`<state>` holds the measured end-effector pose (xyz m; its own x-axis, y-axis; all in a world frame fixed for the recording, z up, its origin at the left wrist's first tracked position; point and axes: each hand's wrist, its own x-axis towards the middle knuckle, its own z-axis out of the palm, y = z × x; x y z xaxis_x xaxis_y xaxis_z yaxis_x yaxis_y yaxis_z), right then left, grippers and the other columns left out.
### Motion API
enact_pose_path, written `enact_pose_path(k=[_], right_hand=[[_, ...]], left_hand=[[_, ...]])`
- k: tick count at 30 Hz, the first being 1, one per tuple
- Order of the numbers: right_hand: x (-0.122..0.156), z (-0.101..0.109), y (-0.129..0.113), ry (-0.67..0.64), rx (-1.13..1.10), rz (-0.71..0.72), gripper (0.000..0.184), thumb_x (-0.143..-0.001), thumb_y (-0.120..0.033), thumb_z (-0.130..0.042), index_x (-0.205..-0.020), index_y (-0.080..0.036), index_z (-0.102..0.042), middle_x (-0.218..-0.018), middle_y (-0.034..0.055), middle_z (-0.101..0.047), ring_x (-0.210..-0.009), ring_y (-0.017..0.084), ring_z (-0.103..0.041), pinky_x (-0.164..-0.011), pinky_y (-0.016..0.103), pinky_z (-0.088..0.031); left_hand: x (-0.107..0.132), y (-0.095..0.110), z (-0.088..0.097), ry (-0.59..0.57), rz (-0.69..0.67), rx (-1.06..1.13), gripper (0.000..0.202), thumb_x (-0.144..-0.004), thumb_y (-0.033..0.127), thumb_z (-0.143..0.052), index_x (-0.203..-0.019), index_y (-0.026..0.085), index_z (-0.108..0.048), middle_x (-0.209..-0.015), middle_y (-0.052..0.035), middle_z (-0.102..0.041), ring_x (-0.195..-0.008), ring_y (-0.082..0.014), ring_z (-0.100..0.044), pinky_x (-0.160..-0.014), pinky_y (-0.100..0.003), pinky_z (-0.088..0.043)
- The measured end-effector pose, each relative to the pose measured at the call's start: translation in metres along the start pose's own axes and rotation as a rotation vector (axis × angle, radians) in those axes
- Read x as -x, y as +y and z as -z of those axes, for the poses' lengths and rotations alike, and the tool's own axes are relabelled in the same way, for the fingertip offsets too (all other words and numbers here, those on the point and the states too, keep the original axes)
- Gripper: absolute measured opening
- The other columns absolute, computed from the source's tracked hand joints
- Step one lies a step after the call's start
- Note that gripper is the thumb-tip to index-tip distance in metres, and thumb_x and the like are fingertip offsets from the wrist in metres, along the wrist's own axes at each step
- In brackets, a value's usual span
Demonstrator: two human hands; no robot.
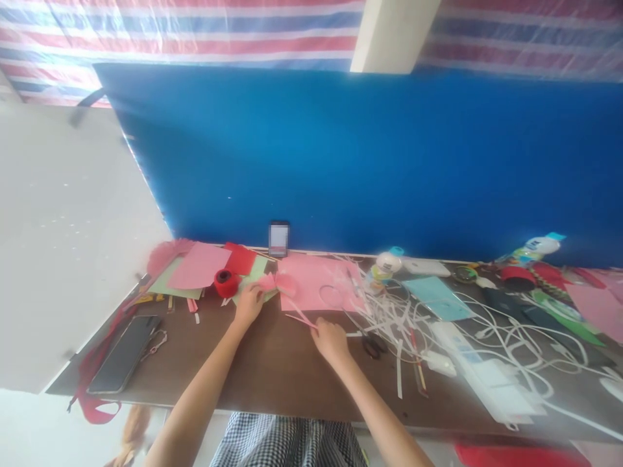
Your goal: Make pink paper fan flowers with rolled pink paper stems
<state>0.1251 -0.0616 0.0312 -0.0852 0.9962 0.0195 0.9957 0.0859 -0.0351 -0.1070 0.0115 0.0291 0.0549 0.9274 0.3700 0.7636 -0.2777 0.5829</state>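
My left hand rests on the brown desk, its fingers pinched on a small pink paper piece beside a green sheet. Just right of it, my right hand is closed on a thin pink paper strip that runs up and left toward the pink piece. A large pink sheet lies just behind both hands. Black-handled scissors lie on the desk right beside my right hand.
A red tape roll, more pink and red paper and a dark phone with a red strap lie left. A small phone leans on the blue partition. White paper strips, cables, a power strip and glue bottles crowd the right.
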Motion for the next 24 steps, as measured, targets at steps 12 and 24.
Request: enact_pose_path(k=[12,24], right_hand=[[0.064,0.005,0.052,0.239,-0.568,-0.119,0.026,-0.084,-0.034,-0.031,-0.091,-0.021,-0.052,-0.078,0.0083,-0.065,-0.072,0.022,-0.062,-0.059,0.027,-0.043],[0.013,-0.016,-0.017,0.173,-0.888,0.047,0.034,-0.087,-0.041,-0.027,-0.084,-0.018,-0.052,-0.063,0.0017,-0.055,-0.058,0.017,-0.053,-0.058,0.026,-0.042]], left_hand=[[0.022,0.003,-0.006,-0.146,-0.130,0.075,0.034,-0.074,0.011,-0.043,-0.104,0.020,-0.056,-0.113,-0.0090,-0.051,-0.108,-0.0204,-0.046,-0.093,-0.035,-0.036],[0.036,0.012,-0.013,0.048,-0.121,0.261,0.023,-0.076,0.014,-0.043,-0.092,0.020,-0.060,-0.096,-0.0075,-0.059,-0.095,-0.0193,-0.053,-0.088,-0.037,-0.041]])
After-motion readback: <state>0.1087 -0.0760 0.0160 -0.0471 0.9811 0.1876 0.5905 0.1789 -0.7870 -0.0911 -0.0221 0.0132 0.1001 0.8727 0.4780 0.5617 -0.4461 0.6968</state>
